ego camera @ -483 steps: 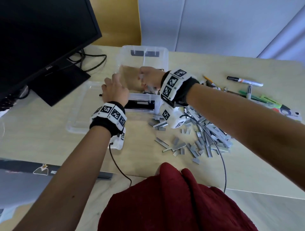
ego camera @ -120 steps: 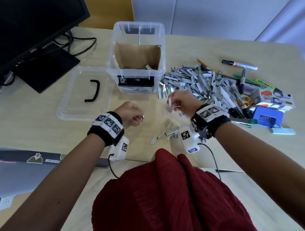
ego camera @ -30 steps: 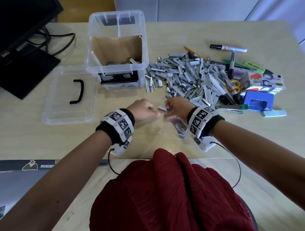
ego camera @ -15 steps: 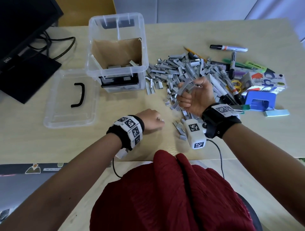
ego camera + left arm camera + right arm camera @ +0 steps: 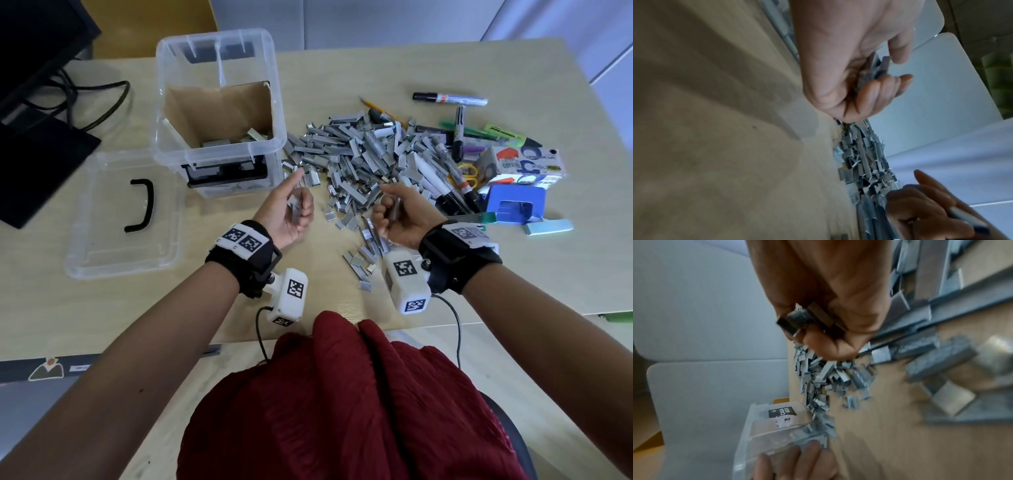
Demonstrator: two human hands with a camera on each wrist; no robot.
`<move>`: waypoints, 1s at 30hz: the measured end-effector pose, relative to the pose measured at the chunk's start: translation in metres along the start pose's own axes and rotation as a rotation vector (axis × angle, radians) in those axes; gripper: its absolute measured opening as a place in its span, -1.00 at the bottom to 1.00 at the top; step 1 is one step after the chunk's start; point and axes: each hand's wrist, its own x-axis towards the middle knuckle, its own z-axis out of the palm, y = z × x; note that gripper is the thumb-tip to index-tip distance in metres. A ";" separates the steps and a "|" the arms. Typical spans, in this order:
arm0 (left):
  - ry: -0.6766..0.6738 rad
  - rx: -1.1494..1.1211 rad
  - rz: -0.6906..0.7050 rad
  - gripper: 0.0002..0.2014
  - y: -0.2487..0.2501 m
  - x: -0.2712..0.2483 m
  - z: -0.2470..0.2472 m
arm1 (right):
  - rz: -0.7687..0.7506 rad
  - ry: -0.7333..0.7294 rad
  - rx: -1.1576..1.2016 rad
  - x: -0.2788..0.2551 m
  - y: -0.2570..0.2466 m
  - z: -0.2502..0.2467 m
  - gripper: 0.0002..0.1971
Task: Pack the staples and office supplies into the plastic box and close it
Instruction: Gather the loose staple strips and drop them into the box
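A clear plastic box (image 5: 219, 113) stands open at the back left, holding a brown cardboard liner and a few staple strips. Its lid (image 5: 120, 219) lies flat to its left. A big heap of grey staple strips (image 5: 356, 157) covers the table's middle. My left hand (image 5: 291, 212) hovers palm up in front of the box and grips a small bunch of staple strips (image 5: 873, 71), index finger pointing forward. My right hand (image 5: 397, 212) is raised over the heap's near edge, its fingers curled round more staple strips (image 5: 803, 318).
Markers (image 5: 448, 99), pens, a highlighter, a small carton (image 5: 520, 164) and a blue hole punch (image 5: 513, 205) lie at the right. A monitor base and cables (image 5: 44, 137) sit at the far left. Loose strips (image 5: 359, 260) lie near the front edge.
My left hand has lifted off the table and turned palm up with staples in it, moving toward the box. My right hand stays raised with its staples.
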 end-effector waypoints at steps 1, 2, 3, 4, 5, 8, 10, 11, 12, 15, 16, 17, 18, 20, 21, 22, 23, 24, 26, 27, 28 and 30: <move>-0.003 0.045 -0.018 -0.45 0.001 0.001 0.004 | -0.002 0.025 -0.104 -0.003 -0.001 -0.003 -0.64; -0.002 0.121 -0.041 -0.51 0.001 0.001 0.008 | -0.014 0.044 -0.243 -0.006 -0.002 -0.005 -0.70; 0.003 0.246 -0.062 -0.59 0.001 0.002 0.012 | -0.048 0.062 -0.422 -0.009 -0.002 -0.006 -0.74; 0.011 0.435 -0.074 -0.65 0.001 0.002 0.017 | -0.106 0.087 -0.637 -0.012 -0.001 -0.006 -0.76; 0.014 0.686 -0.072 -0.69 0.000 0.003 0.021 | -0.179 0.111 -0.872 -0.016 0.001 -0.006 -0.76; -0.032 1.413 0.002 -0.75 -0.007 0.006 0.036 | -0.381 0.112 -1.449 -0.026 0.011 0.001 -0.74; -0.073 1.645 0.015 -0.85 -0.012 0.004 0.042 | -0.400 0.058 -1.658 -0.030 0.018 0.005 -0.81; -0.096 1.716 0.001 -0.89 -0.013 0.003 0.044 | -0.400 0.040 -1.740 -0.031 0.022 0.006 -0.87; -0.117 1.773 -0.014 -0.91 -0.014 0.003 0.046 | -0.399 0.040 -1.819 -0.030 0.025 0.006 -0.90; -0.179 1.853 -0.054 -0.87 -0.020 0.003 0.048 | -0.396 0.111 -1.989 -0.026 0.035 0.004 -0.82; -0.193 1.866 -0.053 -0.84 -0.022 0.003 0.049 | -0.401 0.125 -2.015 -0.025 0.036 0.004 -0.81; -0.203 1.874 -0.054 -0.82 -0.024 0.003 0.049 | -0.407 0.131 -2.031 -0.024 0.036 0.004 -0.83; -0.212 1.877 -0.053 -0.81 -0.027 0.004 0.049 | -0.406 0.136 -2.026 -0.022 0.036 0.004 -0.88; -0.227 1.898 -0.037 -0.80 -0.031 0.005 0.049 | -0.388 0.119 -1.882 -0.021 0.030 0.002 -0.81; -0.230 1.913 -0.029 -0.80 -0.032 0.005 0.049 | -0.371 0.108 -1.752 -0.021 0.027 0.000 -0.74; -0.223 1.929 -0.022 -0.80 -0.034 0.005 0.049 | -0.353 0.099 -1.582 -0.020 0.023 -0.002 -0.73; -0.217 1.943 -0.011 -0.79 -0.035 0.004 0.050 | -0.324 0.083 -1.399 -0.021 0.018 -0.004 -0.73; -0.210 1.946 -0.012 -0.78 -0.036 0.004 0.051 | -0.278 0.058 -1.197 -0.023 0.014 -0.007 -0.73; -0.172 1.856 -0.052 -0.74 -0.037 0.005 0.052 | -0.175 -0.035 -0.717 -0.025 0.007 -0.013 -0.69; -0.141 1.775 -0.081 -0.73 -0.036 0.006 0.052 | -0.145 -0.104 -0.496 -0.026 0.004 -0.016 -0.69; -0.106 1.664 -0.102 -0.74 -0.035 0.007 0.052 | -0.139 -0.172 -0.330 -0.027 0.003 -0.018 -0.69; -0.062 1.393 -0.114 -0.79 -0.033 0.011 0.048 | -0.149 -0.250 -0.165 -0.028 0.001 -0.021 -0.71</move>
